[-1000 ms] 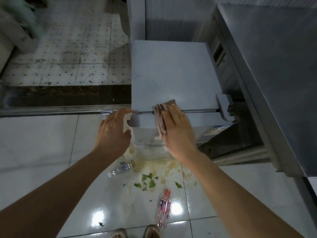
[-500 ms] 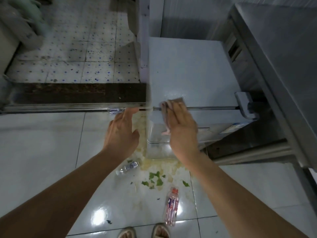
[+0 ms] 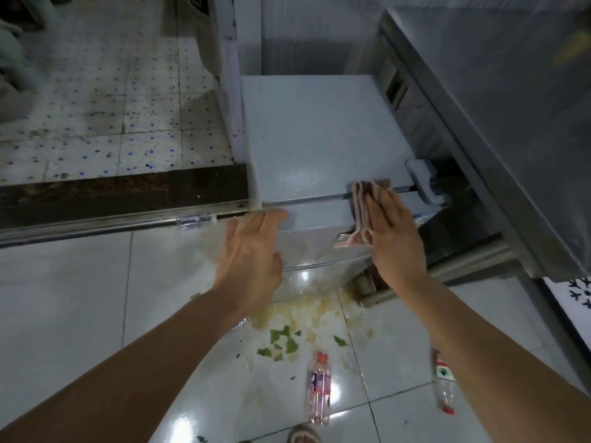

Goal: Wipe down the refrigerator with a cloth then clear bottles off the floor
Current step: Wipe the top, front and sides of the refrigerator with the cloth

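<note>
Tiled floor [image 3: 64, 298], pink-capped bottle [image 3: 318, 390] lying lengthwise, cap pointing at refrigerator [image 3: 319, 139]

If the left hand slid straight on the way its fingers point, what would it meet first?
Probably the refrigerator itself: the left hand's fingertips already lie at its front top edge, left of the cloth. Actual contact is unclear.

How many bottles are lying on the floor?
2 show plainly: a pink bottle by the green scraps, and a clear bottle beside the right forearm. Another may hide under the left arm.

Smooth painted-metal fridge [image 3: 319, 129], soft folded cloth [image 3: 363, 215], glossy wet floor tiles [image 3: 64, 298], clear plastic bottles [image 3: 318, 391], brushed steel counter [image 3: 511, 123]
</note>
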